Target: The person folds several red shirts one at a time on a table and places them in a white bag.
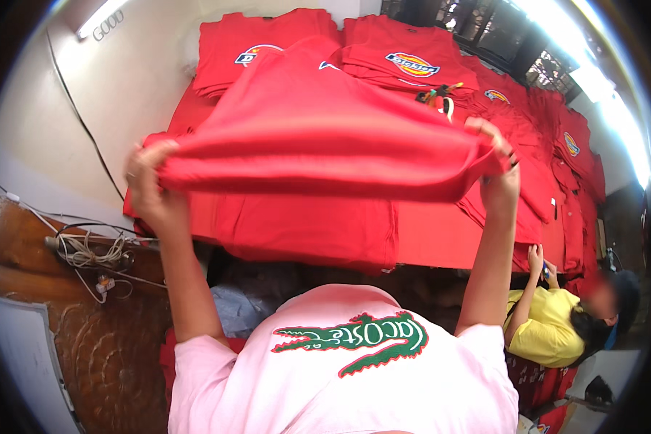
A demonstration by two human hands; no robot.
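A red shirt [318, 137] is stretched between my hands above the table, its near edge folded and slightly blurred. At its left end my left hand [152, 177] is closed on the cloth. My right hand [495, 155] grips the other end, fingers curled over the fabric, with a dark ring on one finger. Part of a printed patch shows near the far side of the shirt. Beneath it, more red cloth [311, 228] lies along the near edge of the table.
Stacks of folded red shirts [412, 54] with printed patches fill the far side. A co-worker in a yellow top [550, 329] handles red cloth at the right. Coiled white cables [94, 253] hang at the left beside the wall. Small coloured items [441, 98] lie behind the raised shirt.
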